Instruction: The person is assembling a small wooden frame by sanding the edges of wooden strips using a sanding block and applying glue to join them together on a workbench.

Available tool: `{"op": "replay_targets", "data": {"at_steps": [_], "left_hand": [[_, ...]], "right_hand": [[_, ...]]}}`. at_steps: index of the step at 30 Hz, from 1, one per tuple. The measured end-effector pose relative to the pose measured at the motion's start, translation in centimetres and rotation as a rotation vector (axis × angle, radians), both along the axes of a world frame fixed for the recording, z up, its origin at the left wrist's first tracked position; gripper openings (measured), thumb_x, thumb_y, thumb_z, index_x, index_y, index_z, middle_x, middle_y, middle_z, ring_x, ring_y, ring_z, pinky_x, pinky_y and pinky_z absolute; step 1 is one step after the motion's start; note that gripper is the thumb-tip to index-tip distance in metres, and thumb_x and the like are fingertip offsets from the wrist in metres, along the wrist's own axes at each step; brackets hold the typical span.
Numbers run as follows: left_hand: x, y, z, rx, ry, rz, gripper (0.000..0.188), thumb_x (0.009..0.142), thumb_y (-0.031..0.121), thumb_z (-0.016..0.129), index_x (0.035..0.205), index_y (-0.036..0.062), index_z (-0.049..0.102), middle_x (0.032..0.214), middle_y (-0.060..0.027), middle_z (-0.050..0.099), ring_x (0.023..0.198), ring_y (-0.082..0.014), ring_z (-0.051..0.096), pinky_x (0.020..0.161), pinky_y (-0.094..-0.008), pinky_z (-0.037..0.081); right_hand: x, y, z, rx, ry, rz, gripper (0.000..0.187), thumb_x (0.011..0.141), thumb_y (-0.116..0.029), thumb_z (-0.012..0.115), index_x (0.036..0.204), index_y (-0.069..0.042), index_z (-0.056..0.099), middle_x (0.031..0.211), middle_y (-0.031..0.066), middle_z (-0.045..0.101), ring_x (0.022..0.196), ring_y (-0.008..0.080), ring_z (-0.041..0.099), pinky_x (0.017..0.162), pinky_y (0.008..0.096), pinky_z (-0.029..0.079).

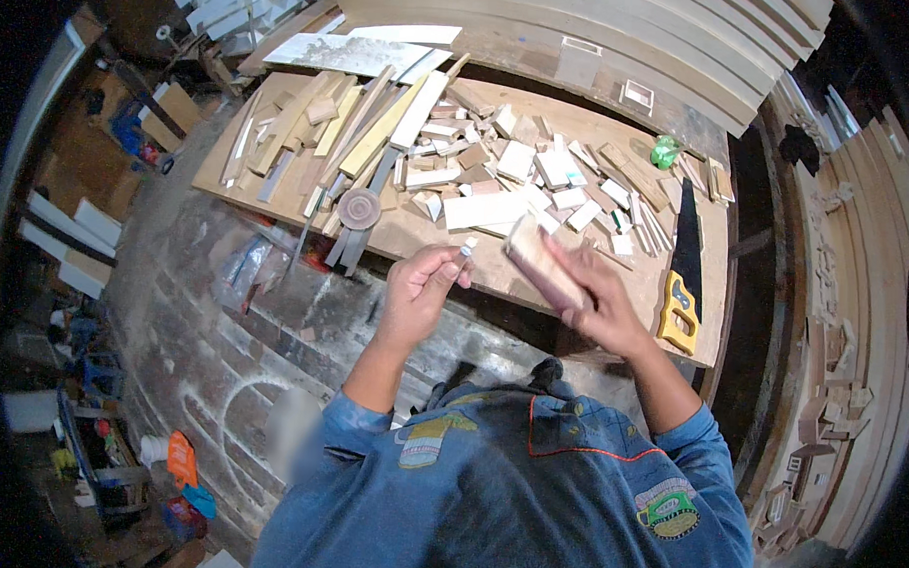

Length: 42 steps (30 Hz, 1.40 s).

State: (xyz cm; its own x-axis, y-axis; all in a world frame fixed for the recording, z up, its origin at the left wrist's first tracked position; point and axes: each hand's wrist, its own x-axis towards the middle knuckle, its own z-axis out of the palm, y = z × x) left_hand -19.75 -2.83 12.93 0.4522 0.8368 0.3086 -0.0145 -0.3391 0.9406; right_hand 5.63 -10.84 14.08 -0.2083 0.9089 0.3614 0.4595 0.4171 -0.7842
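My left hand (421, 285) is closed in a pinch on a small pale-tipped piece (469, 245) whose kind I cannot make out. In my right hand (606, 297) is a wooden block (541, 263), light on top and darker along its side, held tilted with the fingers around it. Both hands are in front of the table's near edge, apart from each other. Beyond them, wood offcuts (514, 162), many with white faces, lie heaped on the wooden table (633, 335).
A handsaw (683, 267) with a yellow handle lies at the table's right. Long wood strips (375, 136) and a round wooden disc (359, 209) lie on the left. A green plastic bottle piece (664, 151) stands at the far right. Stacked boards (673, 41) rise behind.
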Motion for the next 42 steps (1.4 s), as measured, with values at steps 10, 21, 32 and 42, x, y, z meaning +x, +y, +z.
{"op": "replay_targets", "data": {"at_steps": [10,21,32,42], "left_hand": [[0.2,0.4,-2.1,0.001,-0.100,-0.021,0.028,0.097,0.021,0.056,0.100,-0.0058,0.064,0.084,-0.0088,0.064,0.074,-0.0140,0.062,0.070,-0.0271,0.050],[0.9,0.0,-2.6,-0.378,-0.268,0.007,0.028,0.097,0.021,0.055,0.107,-0.0041,0.061,0.094,-0.0112,0.068,0.085,-0.0160,0.064,0.081,-0.0293,0.051],[1.0,0.2,-4.2,-0.737,-0.589,0.014,0.032,0.090,0.024,0.065,0.111,0.0022,0.055,0.109,-0.0141,0.063,0.098,-0.0218,0.062,0.091,-0.0346,0.048],[4.6,0.4,-6.8,-0.791,-0.528,-0.215,0.027,0.095,0.021,0.057,0.114,0.0017,0.059,0.127,-0.0141,0.058,0.105,-0.0191,0.060,0.092,-0.0343,0.047]], "right_hand": [[0.6,-0.5,-1.9,-0.077,0.000,0.045,0.082,0.064,-0.023,0.062,0.143,-0.010,0.043,0.119,0.0180,0.060,0.090,0.0275,0.051,0.089,0.0340,0.041],[-3.4,6.5,-11.3,-0.221,-0.576,-0.176,0.080,0.068,-0.032,0.069,0.142,-0.025,0.039,0.103,0.0178,0.060,0.093,0.0354,0.061,0.080,0.0444,0.050],[-4.1,10.3,-12.5,-0.018,-0.837,-0.101,0.078,0.067,-0.033,0.078,0.136,-0.023,0.045,0.107,0.0113,0.063,0.100,0.0295,0.061,0.082,0.0428,0.046],[-1.6,6.0,-14.6,-0.439,0.240,-0.252,0.027,0.087,-0.031,0.066,0.101,-0.009,0.072,0.084,0.0060,0.069,0.069,0.0184,0.062,0.062,0.0306,0.048]]}}
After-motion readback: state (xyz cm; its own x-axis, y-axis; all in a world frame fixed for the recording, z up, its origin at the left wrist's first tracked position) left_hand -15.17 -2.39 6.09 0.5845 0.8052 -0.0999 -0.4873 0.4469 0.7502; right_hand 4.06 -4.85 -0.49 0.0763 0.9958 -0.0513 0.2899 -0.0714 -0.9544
